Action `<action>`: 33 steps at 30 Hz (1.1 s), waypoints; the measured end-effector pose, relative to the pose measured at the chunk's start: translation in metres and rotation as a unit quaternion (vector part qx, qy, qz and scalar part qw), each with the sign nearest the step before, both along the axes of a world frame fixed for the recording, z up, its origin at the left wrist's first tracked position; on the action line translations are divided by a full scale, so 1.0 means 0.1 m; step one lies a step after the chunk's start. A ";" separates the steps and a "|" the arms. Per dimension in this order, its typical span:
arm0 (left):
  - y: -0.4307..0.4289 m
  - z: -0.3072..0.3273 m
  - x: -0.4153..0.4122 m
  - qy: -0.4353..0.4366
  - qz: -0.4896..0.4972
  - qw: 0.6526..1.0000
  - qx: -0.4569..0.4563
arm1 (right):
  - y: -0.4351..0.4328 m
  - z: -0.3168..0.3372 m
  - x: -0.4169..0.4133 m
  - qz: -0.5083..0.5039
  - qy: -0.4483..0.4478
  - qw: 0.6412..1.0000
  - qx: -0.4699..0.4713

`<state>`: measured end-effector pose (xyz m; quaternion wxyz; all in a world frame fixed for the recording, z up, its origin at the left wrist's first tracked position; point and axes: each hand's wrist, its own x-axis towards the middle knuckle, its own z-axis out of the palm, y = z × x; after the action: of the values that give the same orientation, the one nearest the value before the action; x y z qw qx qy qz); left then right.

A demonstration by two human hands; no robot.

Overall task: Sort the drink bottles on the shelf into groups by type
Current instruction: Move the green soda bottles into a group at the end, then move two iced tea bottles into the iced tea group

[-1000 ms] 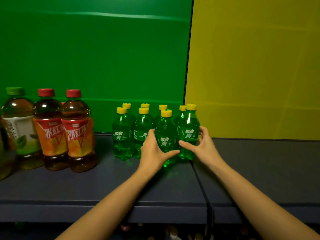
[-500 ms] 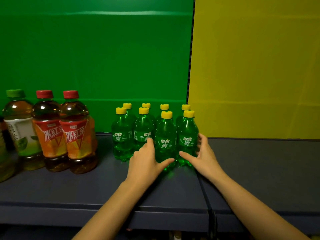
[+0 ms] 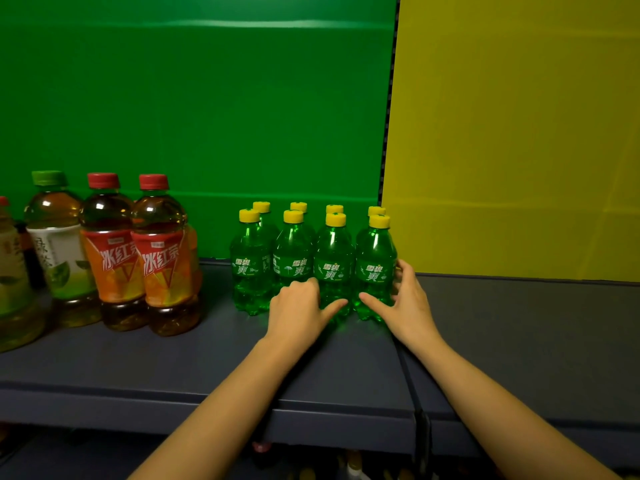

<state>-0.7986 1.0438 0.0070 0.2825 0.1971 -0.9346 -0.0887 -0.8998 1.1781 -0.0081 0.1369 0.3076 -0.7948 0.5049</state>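
Several small green soda bottles with yellow caps [image 3: 313,258] stand in two neat rows on the dark shelf [image 3: 173,358]. My left hand [image 3: 299,306] rests against the bases of the front-row bottles, fingers loose, thumb stretched right. My right hand [image 3: 403,297] cups the rightmost green bottle [image 3: 375,268] from the side and front, touching it without lifting. To the left stand two red-capped iced-tea bottles [image 3: 138,258] with orange labels and a green-capped green-tea bottle [image 3: 57,247].
More tea bottles are cut off at the left edge [image 3: 10,271]. A green back panel [image 3: 207,116] meets a yellow one [image 3: 519,133] above a seam in the shelf [image 3: 407,372]. The grey shelf section on the right [image 3: 536,341] holds nothing. Bottle tops show below the shelf.
The two front right green bottles have been pushed back into line with the others. My left hand has let go of its bottle and slid down to the bases.
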 end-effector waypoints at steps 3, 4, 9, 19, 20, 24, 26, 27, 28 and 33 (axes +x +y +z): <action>0.01 -0.01 0.01 0.000 0.003 1.000 -0.009 | -0.01 0.01 0.01 -0.001 -0.008 1.000 0.010; 0.01 -0.01 0.04 0.001 0.002 1.000 -0.013 | -0.01 0.02 0.03 -0.003 -0.013 1.000 0.016; -0.10 0.04 0.39 0.079 -0.018 0.997 -0.006 | 0.05 0.21 0.30 -0.063 0.095 0.993 -0.023; -0.97 0.09 1.51 0.324 -0.005 0.945 0.047 | -0.53 0.61 1.01 0.128 0.079 0.983 -0.103; -1.10 0.09 1.59 0.330 0.002 0.942 0.055 | -0.65 0.63 1.09 0.150 0.066 0.980 -0.108; -1.56 0.09 1.82 0.334 0.018 0.938 0.084 | -1.23 0.60 1.39 0.204 0.012 0.975 -0.089; -1.74 0.09 1.86 0.317 0.015 0.943 0.100 | -1.55 0.56 1.49 0.208 -0.008 0.976 -0.066; -1.82 0.07 1.86 0.305 0.009 0.946 0.112 | -1.70 0.54 1.54 0.207 -0.018 0.977 -0.058; -1.89 0.06 1.85 0.290 0.001 0.949 0.124 | -1.84 0.52 1.58 0.202 -0.028 0.978 -0.054; -2.08 0.00 1.72 0.229 -0.085 0.953 0.180 | -2.32 0.41 1.72 0.146 -0.067 0.985 -0.064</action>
<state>-0.6269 0.8359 0.0067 0.4404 0.1390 -0.8264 -0.3221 -0.7274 0.9465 0.0331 0.0273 0.3761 -0.7149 0.5888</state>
